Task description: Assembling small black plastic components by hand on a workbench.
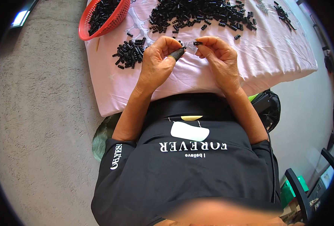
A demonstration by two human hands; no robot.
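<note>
Right of the red basket (120,16), above the cloth-covered desk (276,60), the right hand (222,59) holds a small black piece (197,43) in a thumb-and-finger grip. The left hand (157,61), closer to the basket, has a narrow grip; whether it holds anything cannot be told. For good control, pinch the piece by its edges, steady both hands and apply light, even pressure.

We hold black piece (197,43) in right hand (221,56): small, glossy, stubby, roughly sideways, partly covered by grip; in left hand (158,60) we make out dark bit (184,48), mostly hidden, its shape unclear to us; both near each other, apart
</note>
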